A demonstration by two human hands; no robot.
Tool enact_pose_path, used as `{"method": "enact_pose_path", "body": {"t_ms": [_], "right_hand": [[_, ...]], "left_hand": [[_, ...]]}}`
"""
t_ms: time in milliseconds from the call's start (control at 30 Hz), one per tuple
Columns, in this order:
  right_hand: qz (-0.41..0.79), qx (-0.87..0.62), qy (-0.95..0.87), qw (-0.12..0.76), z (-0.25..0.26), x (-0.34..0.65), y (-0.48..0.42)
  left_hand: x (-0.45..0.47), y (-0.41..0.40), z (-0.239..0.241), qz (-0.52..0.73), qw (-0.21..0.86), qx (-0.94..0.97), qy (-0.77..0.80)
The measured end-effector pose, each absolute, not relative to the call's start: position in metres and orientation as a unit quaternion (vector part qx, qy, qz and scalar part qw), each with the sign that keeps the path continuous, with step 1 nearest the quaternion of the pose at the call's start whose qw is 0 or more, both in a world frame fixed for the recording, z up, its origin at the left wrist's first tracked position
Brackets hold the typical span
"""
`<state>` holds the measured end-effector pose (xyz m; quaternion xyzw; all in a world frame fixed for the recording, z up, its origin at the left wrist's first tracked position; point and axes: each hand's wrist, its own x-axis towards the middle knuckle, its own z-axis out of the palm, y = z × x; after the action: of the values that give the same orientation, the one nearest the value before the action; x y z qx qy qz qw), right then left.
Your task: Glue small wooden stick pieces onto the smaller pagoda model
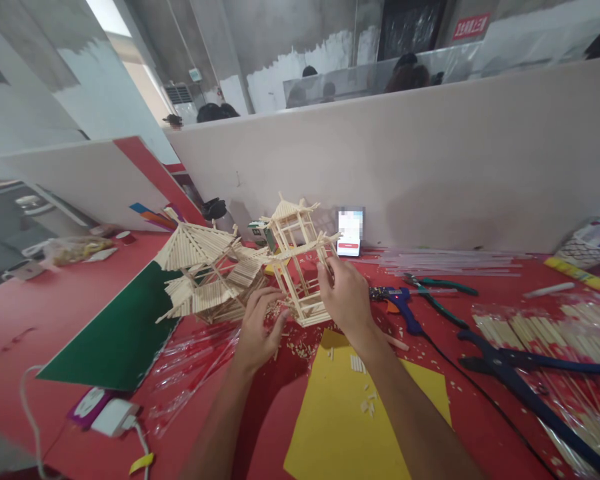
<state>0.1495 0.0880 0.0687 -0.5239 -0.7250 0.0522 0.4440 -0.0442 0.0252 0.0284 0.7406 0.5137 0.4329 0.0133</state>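
Note:
A small tower model made of wooden sticks (303,307), with a pointed roof, stands a little tilted on the red table. My right hand (349,297) is closed at its right side, with thumb and fingertips on a corner post beneath the lower eave. My left hand (261,331) is by the tower's lower left, thumb and fingers apart and nothing visible between them. Left of it is a wider stick pavilion model (200,267) with a conical roof and a lower tier of eaves. A yellow sheet (320,407) with cut stick pieces (357,363) lies below my right hand.
Right of my hand lie a blue glue gun (403,308), green-handled pliers (437,300), large blue-handled cutters (510,373) and bagged sticks (530,333). A phone (350,233) leans on the partition (430,167). A green board (110,333) and white charger (114,417) are on the left.

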Motion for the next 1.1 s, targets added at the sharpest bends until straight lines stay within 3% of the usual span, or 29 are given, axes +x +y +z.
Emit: {"method": "enact_pose_path", "body": {"t_ms": [633, 1100], "right_hand": [[0.054, -0.539, -0.734, 0.409, 0.073, 0.150, 0.086], [0.061, -0.537, -0.732, 0.415, 0.072, 0.151, 0.087]], "left_hand": [[-0.044, 0.029, 0.032, 0.420, 0.028, 0.757, 0.499], [-0.061, 0.019, 0.030, 0.562, 0.002, 0.695, 0.448]]}}
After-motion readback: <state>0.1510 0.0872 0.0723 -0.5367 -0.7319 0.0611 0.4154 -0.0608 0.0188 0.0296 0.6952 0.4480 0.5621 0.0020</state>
